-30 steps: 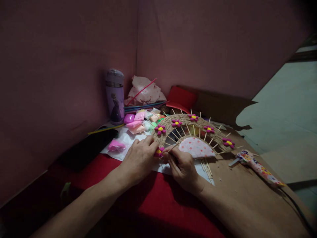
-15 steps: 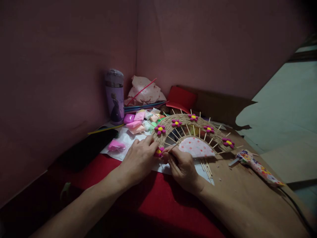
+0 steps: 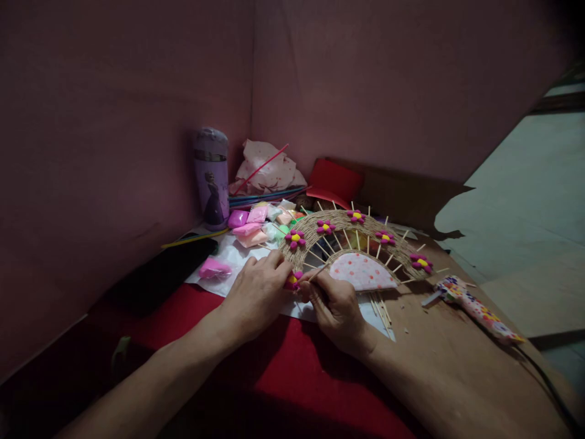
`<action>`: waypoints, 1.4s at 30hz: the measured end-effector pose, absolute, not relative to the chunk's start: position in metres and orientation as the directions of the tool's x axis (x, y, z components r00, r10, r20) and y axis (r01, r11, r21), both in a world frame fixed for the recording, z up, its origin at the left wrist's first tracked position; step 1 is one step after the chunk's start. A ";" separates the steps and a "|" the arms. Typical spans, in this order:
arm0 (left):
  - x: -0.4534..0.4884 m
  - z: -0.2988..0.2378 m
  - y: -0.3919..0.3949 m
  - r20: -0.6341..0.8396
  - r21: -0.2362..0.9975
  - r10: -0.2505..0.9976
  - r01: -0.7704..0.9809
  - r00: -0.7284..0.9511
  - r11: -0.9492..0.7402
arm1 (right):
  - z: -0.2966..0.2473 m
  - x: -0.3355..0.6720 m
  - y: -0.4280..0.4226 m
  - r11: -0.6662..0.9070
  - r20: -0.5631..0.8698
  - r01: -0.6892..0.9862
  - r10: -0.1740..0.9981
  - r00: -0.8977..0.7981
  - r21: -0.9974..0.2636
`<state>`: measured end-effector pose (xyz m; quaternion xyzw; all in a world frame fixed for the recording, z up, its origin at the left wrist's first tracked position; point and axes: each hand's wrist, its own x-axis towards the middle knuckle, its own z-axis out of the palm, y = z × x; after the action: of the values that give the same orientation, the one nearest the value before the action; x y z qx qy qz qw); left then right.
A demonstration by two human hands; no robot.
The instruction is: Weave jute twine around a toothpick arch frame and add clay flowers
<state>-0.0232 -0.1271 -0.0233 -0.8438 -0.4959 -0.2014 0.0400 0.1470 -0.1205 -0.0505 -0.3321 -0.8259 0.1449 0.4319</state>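
A half-round fan of woven twine and thin sticks [image 3: 340,221] lies before me, dotted with magenta clay flowers with yellow centres. Its inner half-circle is white cloth with red dots [image 3: 363,271]. At the fan's lower left end, my left hand [image 3: 260,289] is closed, its fingertips against another magenta flower [image 3: 293,280]. My right hand [image 3: 336,308] pinches a thin wooden stick [image 3: 316,274] right beside that flower. Whether the left fingers grip the flower or the fan's edge under it is hidden.
Packets of coloured clay [image 3: 249,228] lie on white paper behind my left hand. A purple tumbler [image 3: 212,177] stands by the wall. Loose sticks [image 3: 381,310] lie below the fan. To the right, a flower-patterned glue gun [image 3: 478,311] with its cord rests on brown board [image 3: 439,360].
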 end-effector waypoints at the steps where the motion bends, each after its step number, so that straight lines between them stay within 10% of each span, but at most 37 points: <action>1: -0.023 -0.023 -0.127 0.378 0.132 0.821 0.853 0.428 -0.505 | -0.050 0.147 -0.121 0.736 0.614 0.424 0.675 -0.408 -0.527; 42: -0.023 -0.024 -0.127 0.374 0.132 0.820 0.850 0.434 -0.510 | -0.051 0.148 -0.121 0.747 0.586 0.438 0.665 -0.463 -0.500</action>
<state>-0.0235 -0.1268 -0.0239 -0.8457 -0.4936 -0.1990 0.0384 0.1477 -0.1209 -0.0513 -0.3267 -0.8437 0.1409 0.4020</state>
